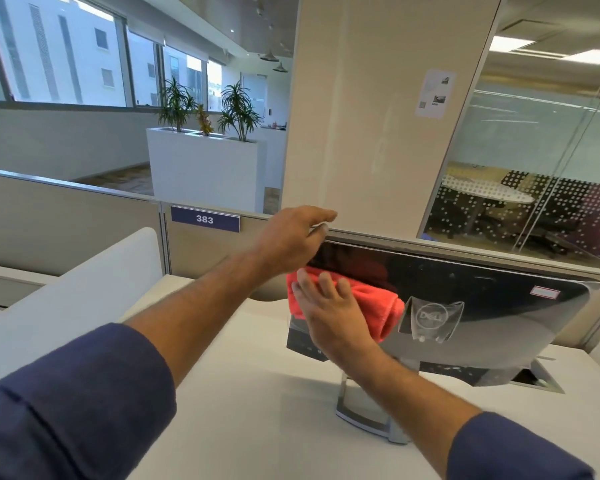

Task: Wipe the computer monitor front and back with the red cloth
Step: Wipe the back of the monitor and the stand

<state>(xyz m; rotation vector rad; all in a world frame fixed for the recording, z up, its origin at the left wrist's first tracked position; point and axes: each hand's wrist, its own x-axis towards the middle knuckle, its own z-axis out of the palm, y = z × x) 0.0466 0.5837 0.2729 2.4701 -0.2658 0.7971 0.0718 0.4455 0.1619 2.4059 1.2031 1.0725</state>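
Monitor [499,306], one in number, is stood on the white desk [257,393] with its glossy black back turned to the camera, long axis running left to right. One red cloth [371,303] is pressed flat against that back by the right hand [329,313], fingers straight. The left hand [291,240] rests on the upper left corner, fingers loosely extended.

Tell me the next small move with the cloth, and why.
Probably slide the cloth rightward across the monitor back. The right hand presses it flat near the left end, the left hand steadies the top edge, and the span beyond the logo looks unwiped.
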